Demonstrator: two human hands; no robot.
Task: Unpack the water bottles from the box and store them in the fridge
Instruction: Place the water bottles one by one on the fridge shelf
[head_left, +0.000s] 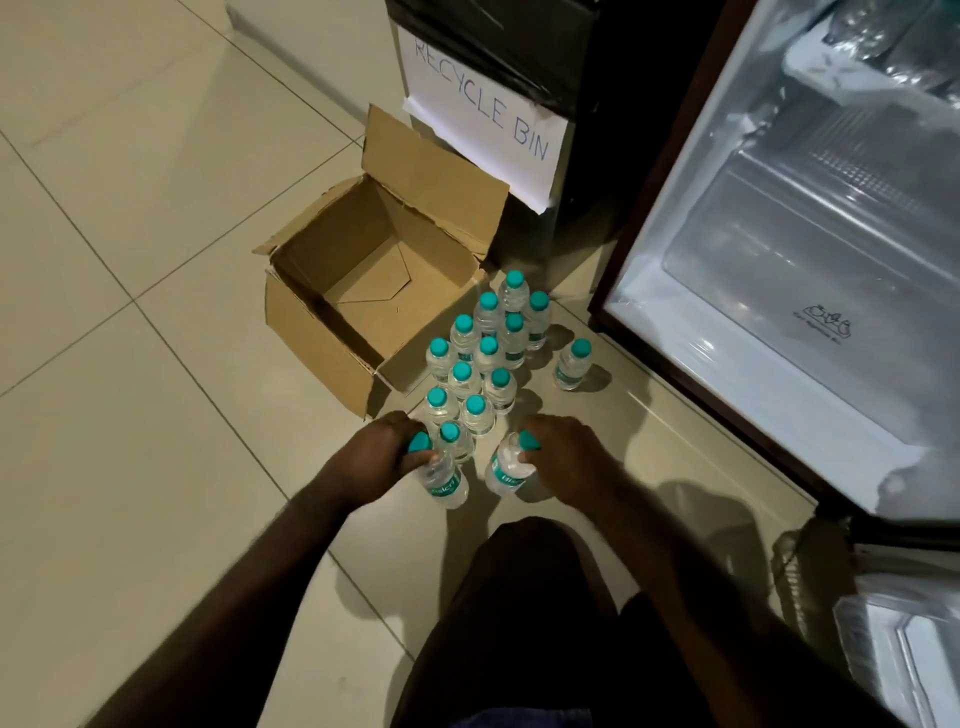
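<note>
We're looking down at a floor (130, 208) of large glossy cream tiles with thin dark grout lines. On the right stands the open fridge (779, 291), its white moulded plastic interior brightly lit, with a clear, ribbed drawer front low down and a dark frame around the opening. Behind the box sits a dark bin (519, 47) lined with shiny black plastic, and a white paper sign (483, 119) hand-lettered "RECYCLE BIN" hangs on its front.

Next, the cardboard box (374, 291): plain brown corrugated board, square, flaps folded outward with ragged torn edges, and we see straight down to its bare folded bottom. No bottles are inside it.

Just beside the box's right corner, between it and the fridge, stands a tight cluster of water bottles (488, 358), small clear plastic cylinders with round teal screw caps and teal-and-white labels, all upright on the tiles. One lone bottle (571, 364) stands apart to the right, nearer the fridge.

At the near end of the cluster, our left hand (374, 457) wraps around the neck of the left-held bottle (441, 480), fingers curled over its teal cap, the bottle tilted. Our right hand (566, 457) grips the right-held bottle (506, 470) the same way at its cap, also tilted. Whether their bases touch the floor, we cannot tell.
</note>
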